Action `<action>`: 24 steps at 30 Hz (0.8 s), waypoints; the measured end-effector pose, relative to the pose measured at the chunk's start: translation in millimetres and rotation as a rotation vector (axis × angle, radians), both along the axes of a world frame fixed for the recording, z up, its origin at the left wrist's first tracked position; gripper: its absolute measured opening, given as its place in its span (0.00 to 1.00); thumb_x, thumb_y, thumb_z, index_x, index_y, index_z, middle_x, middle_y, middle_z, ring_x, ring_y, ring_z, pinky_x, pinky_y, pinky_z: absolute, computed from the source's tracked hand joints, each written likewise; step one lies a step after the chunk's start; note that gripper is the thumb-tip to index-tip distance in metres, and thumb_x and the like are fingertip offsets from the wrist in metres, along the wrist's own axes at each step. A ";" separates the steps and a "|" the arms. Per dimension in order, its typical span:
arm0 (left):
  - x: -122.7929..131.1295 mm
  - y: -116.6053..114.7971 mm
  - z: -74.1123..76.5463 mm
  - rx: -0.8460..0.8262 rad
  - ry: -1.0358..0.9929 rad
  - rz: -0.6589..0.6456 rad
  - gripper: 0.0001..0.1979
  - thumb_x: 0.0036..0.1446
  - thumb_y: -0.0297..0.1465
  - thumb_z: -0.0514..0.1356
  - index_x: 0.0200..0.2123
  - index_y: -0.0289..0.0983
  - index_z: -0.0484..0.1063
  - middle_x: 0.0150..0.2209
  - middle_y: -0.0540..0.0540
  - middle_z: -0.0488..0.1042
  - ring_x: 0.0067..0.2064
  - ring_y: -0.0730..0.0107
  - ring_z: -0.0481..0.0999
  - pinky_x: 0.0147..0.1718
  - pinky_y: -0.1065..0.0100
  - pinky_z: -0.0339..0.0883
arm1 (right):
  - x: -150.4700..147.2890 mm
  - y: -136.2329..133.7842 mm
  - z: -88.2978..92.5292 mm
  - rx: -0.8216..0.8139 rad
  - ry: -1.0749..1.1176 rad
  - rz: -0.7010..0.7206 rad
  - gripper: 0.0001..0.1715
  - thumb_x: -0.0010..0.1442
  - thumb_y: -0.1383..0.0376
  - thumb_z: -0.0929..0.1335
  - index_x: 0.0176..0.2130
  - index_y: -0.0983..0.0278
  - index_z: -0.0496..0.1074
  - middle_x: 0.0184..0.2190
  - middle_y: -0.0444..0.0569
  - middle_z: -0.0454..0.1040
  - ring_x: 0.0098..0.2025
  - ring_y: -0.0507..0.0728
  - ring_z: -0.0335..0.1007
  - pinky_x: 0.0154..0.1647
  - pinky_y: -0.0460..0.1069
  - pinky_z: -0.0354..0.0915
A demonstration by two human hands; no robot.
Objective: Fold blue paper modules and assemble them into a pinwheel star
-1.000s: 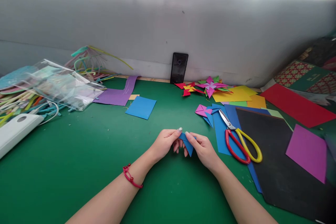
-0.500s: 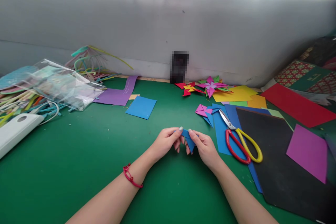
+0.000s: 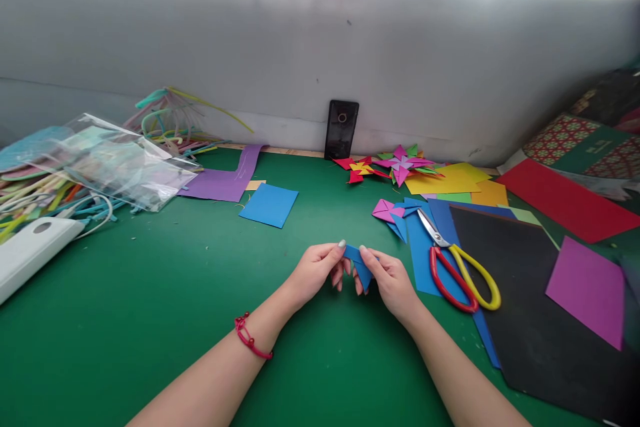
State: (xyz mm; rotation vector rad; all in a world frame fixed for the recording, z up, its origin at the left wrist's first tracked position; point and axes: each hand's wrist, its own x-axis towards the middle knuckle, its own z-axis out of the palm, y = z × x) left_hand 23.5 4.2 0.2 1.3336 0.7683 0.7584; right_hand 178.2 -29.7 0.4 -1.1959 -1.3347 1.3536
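Note:
Both my hands meet over the green mat [image 3: 165, 293] at the centre. My left hand [image 3: 316, 271] pinches the left end of a small folded blue paper piece [image 3: 358, 263]. My right hand [image 3: 391, 282] pinches its right side, thumb on top. The piece points downward between the fingers, held just above the mat. A red bead bracelet [image 3: 250, 340] circles my left wrist.
Red-and-yellow scissors [image 3: 457, 260] lie on blue paper to the right, beside a black sheet [image 3: 540, 320] and a purple square [image 3: 587, 290]. Folded paper stars [image 3: 395, 165], a phone [image 3: 341, 129], a blue square [image 3: 269, 205], and a plastic bag [image 3: 110, 160] over coloured strips ring the mat.
The blue piece has been lifted and turned slightly between my fingers; both hands shifted a little up and closer together. Nothing else moved.

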 end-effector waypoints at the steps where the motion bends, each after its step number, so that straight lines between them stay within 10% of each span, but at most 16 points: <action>1: 0.0 0.0 0.3 0.002 0.003 0.001 0.22 0.58 0.42 0.46 0.21 0.34 0.64 0.13 0.53 0.61 0.17 0.75 0.65 0.22 0.72 0.59 | 0.2 0.3 0.0 -0.002 0.006 -0.003 0.21 0.61 0.56 0.58 0.24 0.65 0.65 0.14 0.43 0.68 0.17 0.50 0.61 0.21 0.44 0.59; 24: -0.7 0.4 2.8 0.013 0.022 0.020 0.23 0.58 0.43 0.47 0.19 0.33 0.65 0.12 0.53 0.60 0.17 0.75 0.65 0.23 0.72 0.59 | 0.5 0.4 0.6 -0.024 0.010 -0.021 0.24 0.60 0.54 0.58 0.24 0.66 0.68 0.13 0.44 0.68 0.16 0.50 0.61 0.22 0.45 0.59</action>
